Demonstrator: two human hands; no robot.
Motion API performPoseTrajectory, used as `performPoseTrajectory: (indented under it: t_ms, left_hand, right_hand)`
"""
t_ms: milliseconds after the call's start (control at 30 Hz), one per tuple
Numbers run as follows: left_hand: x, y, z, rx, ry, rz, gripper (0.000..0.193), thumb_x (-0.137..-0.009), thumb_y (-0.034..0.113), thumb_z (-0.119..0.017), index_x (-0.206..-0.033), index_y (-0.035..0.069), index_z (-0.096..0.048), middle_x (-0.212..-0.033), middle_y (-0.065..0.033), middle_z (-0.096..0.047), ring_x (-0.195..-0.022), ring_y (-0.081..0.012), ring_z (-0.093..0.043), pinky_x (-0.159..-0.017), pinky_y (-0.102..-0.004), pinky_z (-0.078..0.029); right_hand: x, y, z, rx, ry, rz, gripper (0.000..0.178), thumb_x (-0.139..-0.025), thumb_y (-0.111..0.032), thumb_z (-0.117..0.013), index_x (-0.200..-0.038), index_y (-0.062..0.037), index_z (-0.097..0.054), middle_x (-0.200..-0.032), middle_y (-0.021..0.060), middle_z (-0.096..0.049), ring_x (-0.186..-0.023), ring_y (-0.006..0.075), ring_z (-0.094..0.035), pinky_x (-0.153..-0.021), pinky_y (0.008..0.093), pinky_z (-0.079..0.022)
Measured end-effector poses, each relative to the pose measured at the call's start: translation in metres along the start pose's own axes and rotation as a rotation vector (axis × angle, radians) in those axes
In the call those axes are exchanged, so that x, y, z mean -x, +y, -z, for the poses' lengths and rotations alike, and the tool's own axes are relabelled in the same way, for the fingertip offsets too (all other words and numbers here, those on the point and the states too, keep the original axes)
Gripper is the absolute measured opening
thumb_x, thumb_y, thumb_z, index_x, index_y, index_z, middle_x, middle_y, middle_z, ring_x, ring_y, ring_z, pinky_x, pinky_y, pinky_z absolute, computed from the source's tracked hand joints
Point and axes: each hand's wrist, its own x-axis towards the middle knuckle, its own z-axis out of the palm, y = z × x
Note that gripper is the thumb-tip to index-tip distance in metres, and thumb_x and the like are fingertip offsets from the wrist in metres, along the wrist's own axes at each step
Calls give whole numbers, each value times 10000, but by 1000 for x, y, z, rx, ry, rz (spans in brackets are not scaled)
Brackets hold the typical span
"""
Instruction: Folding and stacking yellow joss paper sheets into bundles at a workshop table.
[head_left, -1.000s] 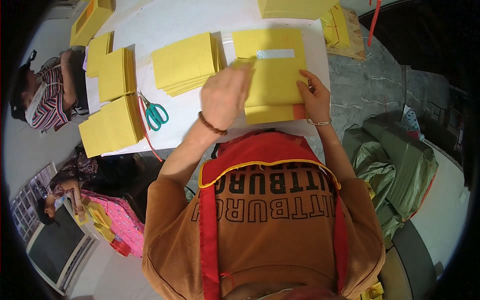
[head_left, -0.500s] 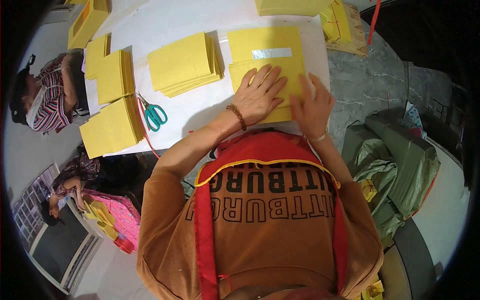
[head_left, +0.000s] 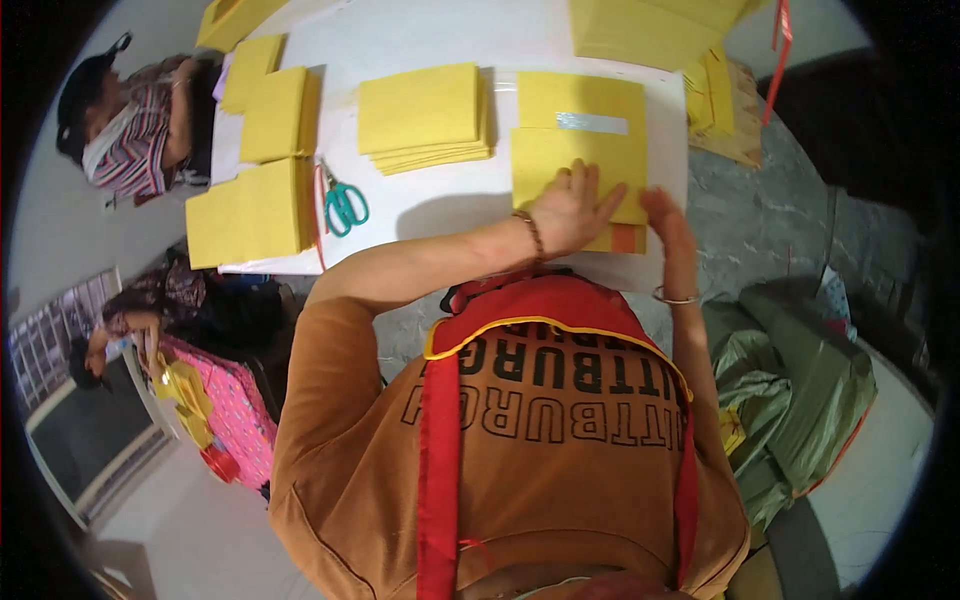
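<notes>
A folded yellow paper piece (head_left: 560, 155) lies on the white table in front of me, with a shiny silver strip (head_left: 592, 123) near its far part. My left hand (head_left: 573, 212) rests on its near half, palm down, fingers stretched out. Beside the paper's right edge, my right hand (head_left: 672, 232) is turned on its side with its fingers loosely bent and nothing visible in them. A small orange patch (head_left: 627, 240) shows at the near right corner of the paper, between my hands.
Left of the paper sits a stack of yellow folded pieces (head_left: 420, 110). Green-handled scissors (head_left: 345, 208) lie beside more yellow stacks (head_left: 250, 215). A large yellow box (head_left: 640, 30) stands at the back. Two people are at the left; green wrapped bundles (head_left: 800, 390) are at the right.
The whole view has shifted, so the table sits farther right. My left hand has slid nearer to me on the paper. My right hand has moved off the paper to its edge. The orange patch now shows.
</notes>
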Motion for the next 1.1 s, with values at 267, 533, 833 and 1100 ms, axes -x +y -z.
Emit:
performPoseTrajectory:
  t_ms: [267, 533, 833, 1100]
  left_hand:
    - [5, -76, 82, 226, 461, 19, 458, -711, 82, -564, -1163, 21, -520, -918, -105, -616, -790, -238, -613, -662, -321, -485]
    - [100, -162, 4, 104, 53, 346, 543, -727, 126, -553, -1259, 213, -489, -1302, -93, -462, -1206, -276, -404, -978, -436, -306]
    - [110, -150, -10, 70, 0, 336, 563, -796, 400, -555, -1293, 163, -434, -1380, -128, -345, -1291, -305, -268, -1032, -475, -190]
    - [104, -150, 0, -2, -126, 291, 668, -742, 326, -643, -1332, 180, -363, -1386, -140, -314, -1279, -328, -275, -1034, -497, -203]
  right_hand:
    - [9, 2, -5, 117, 262, 267, 511, -966, -369, -255, -1296, -10, -408, -1211, 148, -530, -1104, 245, -513, -931, 369, -358]
    - [6, 15, -1, 206, 184, 196, 465, -969, -327, -289, -1187, 9, -524, -1106, 139, -587, -1034, 216, -539, -912, 354, -378]
    - [8, 10, 1, 237, 149, 164, 413, -962, -277, -339, -1136, 29, -554, -1089, 137, -591, -1006, 222, -550, -885, 332, -408]
    - [-5, 9, 13, 350, 75, 323, 349, -949, -236, -377, -1112, 3, -573, -1099, 103, -595, -1034, 190, -540, -918, 306, -378]
